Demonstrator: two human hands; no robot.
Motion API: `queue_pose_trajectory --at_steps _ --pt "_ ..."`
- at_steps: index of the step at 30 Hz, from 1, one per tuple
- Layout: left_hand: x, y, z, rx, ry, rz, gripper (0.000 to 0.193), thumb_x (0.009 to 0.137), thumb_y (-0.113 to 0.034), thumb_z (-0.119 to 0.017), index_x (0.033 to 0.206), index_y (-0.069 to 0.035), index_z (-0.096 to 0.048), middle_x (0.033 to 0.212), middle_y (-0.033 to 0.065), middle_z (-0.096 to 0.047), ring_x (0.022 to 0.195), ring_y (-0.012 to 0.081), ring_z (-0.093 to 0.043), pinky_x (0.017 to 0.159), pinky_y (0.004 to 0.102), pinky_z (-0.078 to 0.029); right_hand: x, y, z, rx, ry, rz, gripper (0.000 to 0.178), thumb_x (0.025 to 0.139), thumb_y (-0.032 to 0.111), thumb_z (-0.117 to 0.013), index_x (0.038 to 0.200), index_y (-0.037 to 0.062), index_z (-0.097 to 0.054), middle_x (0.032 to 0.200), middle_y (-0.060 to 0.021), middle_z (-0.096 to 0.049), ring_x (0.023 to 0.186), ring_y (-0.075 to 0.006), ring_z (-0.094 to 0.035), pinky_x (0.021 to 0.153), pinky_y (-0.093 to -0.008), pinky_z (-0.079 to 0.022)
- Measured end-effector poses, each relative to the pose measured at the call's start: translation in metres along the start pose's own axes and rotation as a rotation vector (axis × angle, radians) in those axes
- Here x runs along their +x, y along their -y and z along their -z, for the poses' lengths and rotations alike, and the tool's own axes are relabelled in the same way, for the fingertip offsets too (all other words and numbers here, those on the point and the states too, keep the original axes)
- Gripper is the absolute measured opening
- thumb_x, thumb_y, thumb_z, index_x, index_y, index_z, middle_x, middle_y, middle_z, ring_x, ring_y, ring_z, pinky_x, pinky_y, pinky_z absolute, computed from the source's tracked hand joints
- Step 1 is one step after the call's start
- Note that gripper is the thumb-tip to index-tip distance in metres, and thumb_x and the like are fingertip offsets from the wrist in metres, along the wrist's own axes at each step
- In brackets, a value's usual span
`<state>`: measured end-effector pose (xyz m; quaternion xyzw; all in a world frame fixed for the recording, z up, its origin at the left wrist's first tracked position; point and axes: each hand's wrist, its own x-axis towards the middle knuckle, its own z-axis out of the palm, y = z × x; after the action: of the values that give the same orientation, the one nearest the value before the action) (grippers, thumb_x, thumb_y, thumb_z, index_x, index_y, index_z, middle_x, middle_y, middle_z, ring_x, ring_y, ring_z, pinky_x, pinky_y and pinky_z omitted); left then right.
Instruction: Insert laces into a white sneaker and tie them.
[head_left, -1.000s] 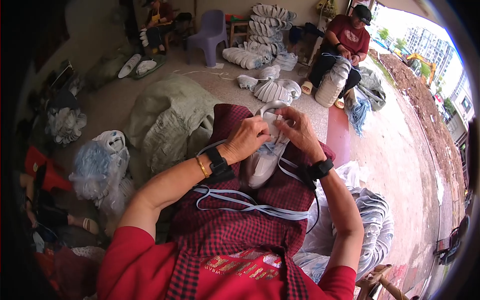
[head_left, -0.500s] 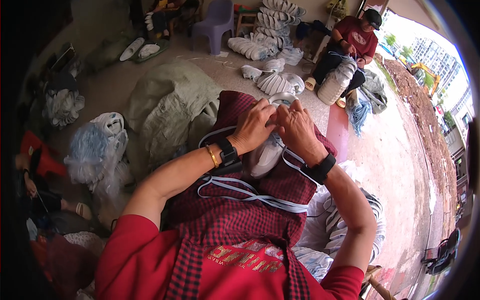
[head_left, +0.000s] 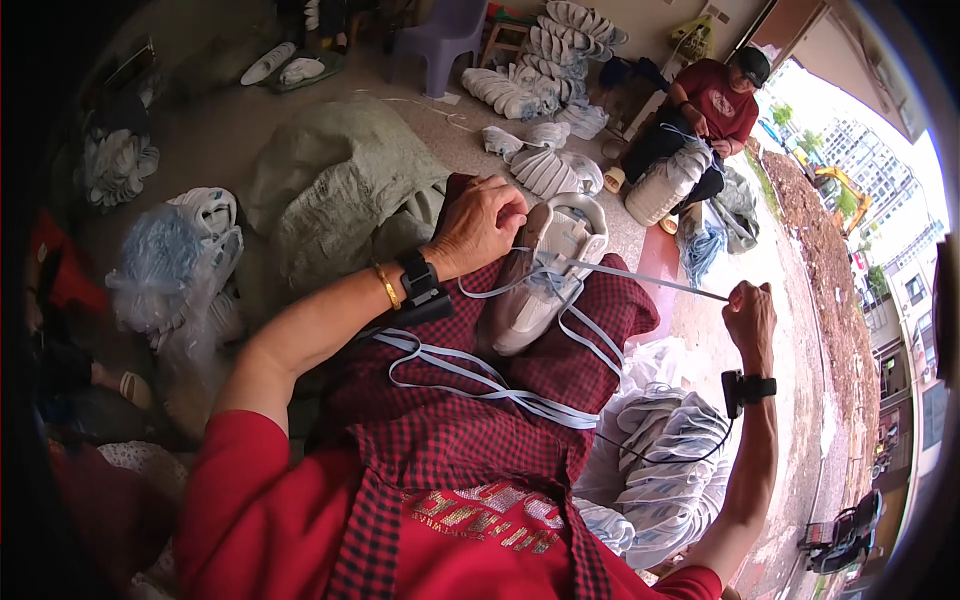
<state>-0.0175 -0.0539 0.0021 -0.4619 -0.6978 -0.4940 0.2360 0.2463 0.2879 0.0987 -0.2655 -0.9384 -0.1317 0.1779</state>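
Observation:
A white shoe (head_left: 540, 280) lies on my lap, on a red checked cloth (head_left: 470, 420). My left hand (head_left: 485, 225) grips the shoe near its heel end and holds it steady. My right hand (head_left: 750, 315) is out to the right, fist closed on a pale blue lace (head_left: 650, 280) drawn taut from the shoe's eyelets. More loops of pale blue lace (head_left: 480, 375) lie loose across my lap. Both wrists carry black bands.
A clear bag of white shoes (head_left: 665, 470) sits by my right leg. A grey-green sack (head_left: 340, 195) and a plastic bag of shoes (head_left: 185, 260) lie to the left. Stacked shoes (head_left: 545, 50), a purple stool (head_left: 440, 40) and a seated person (head_left: 705, 120) are beyond.
My right hand has left the shoe and pulled the lace far out to the right. My left hand stays on the shoe.

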Motion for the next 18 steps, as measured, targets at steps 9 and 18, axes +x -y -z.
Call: queue_pose_trajectory --at_steps 9,18 --pt "-0.005 -0.039 -0.033 0.123 0.346 -0.245 0.002 0.077 -0.007 -0.067 0.077 -0.006 -0.066 0.082 0.0108 -0.060 0.087 0.0320 -0.059 0.082 0.0420 -0.047 -0.025 0.126 -0.014 0.706 -0.032 0.333 0.018 0.085 0.023 -0.071 0.085 0.0044 -0.069 0.082 -0.0109 -0.066 0.084 -0.0284 -0.058 0.078 -0.0394 -0.045" --pt "-0.008 -0.044 -0.048 0.183 0.326 -0.218 0.003 0.077 -0.008 -0.070 0.080 -0.008 -0.070 0.087 0.0084 -0.058 0.093 0.0301 -0.056 0.081 0.0406 -0.045 -0.036 0.188 -0.056 0.609 -0.133 0.304 0.012 0.079 0.017 -0.067 0.082 0.0060 -0.069 0.083 -0.0122 -0.066 0.085 -0.0327 -0.060 0.074 -0.0420 -0.050"
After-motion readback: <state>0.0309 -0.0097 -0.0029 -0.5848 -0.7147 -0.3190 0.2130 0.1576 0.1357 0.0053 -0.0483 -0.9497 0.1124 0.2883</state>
